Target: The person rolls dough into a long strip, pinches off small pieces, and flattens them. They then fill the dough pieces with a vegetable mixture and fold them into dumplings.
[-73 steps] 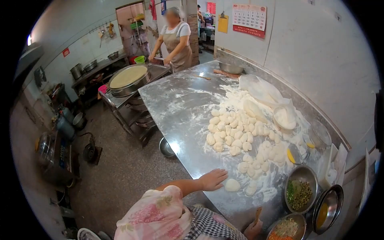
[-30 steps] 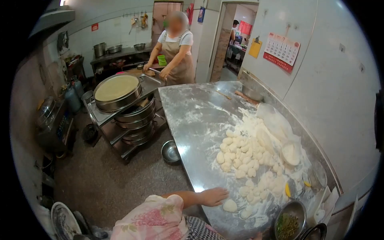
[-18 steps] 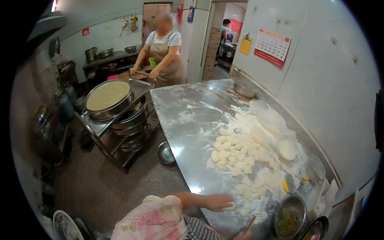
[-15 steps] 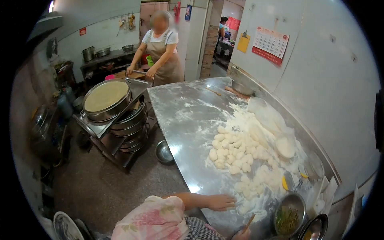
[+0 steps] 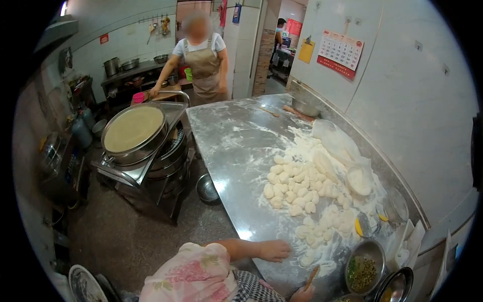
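Observation:
My left hand lies palm down over the near edge of the steel table, its fingers loosely bent and nothing visible in them. Just beyond it, to the right, is a flattened dough piece. At the bottom of the view, my right hand is closed around a short wooden stick that points up and away. A pile of floured dough pieces covers the table's middle right, with flatter dough rounds nearer me. A metal bowl of green and brown filling stands right of my right hand.
A person in an apron stands behind a metal cart that bears stacked steamers and a wide round pan. A scraper with a yellow handle lies by the flour. One bowl sits low beside the table.
My left hand has drawn back slightly to the left and up, its fingers more bent. The person has straightened and taken one hand off the cart, which has turned slightly.

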{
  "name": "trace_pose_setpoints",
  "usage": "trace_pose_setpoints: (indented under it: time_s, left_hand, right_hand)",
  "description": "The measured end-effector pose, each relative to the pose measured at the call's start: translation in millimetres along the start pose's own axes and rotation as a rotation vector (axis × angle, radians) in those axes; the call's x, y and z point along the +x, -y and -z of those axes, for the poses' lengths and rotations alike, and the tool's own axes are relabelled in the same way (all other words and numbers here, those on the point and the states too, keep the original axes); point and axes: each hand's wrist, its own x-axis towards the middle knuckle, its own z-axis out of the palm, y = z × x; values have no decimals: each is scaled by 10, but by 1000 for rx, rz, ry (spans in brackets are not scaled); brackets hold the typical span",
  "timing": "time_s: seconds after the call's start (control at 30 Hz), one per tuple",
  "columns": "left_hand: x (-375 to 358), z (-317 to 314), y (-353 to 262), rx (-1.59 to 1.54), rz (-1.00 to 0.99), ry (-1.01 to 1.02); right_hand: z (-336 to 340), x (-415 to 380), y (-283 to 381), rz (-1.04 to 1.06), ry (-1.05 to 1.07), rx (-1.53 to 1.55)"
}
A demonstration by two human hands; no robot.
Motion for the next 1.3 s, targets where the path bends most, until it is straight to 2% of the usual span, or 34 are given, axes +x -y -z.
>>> trace_pose_setpoints:
  time_s: [0.13, 0.23, 0.43, 0.53, 0.63, 0.83, 1.3]
  left_hand:
    - [-16, -46, 25, -15, -17, -3]
    - [29, 63, -21, -14, 112, 212]
    - [19, 71, -5, -32, 102, 90]
    - [25, -7, 34, -43, -1, -13]
    - [28, 15, 14, -44, 27, 108]
    - [23, 12, 15, -24, 77, 126]
    - [-12, -28, 34, 5, 58, 49]
  right_hand:
    - [-17, -10, -1, 16, -9, -4]
    - [-12, -10, 9, 29, -14, -10]
    - [-6, -26, 46, 61, -40, -30]
    - [-3, -11, 61, 14, -28, 10]
    - [-45, -27, 39, -41, -17, 38]
    - [-42, -47, 10, -62, 3, 4]
    - [-165, -123, -92, -213, 103, -1]
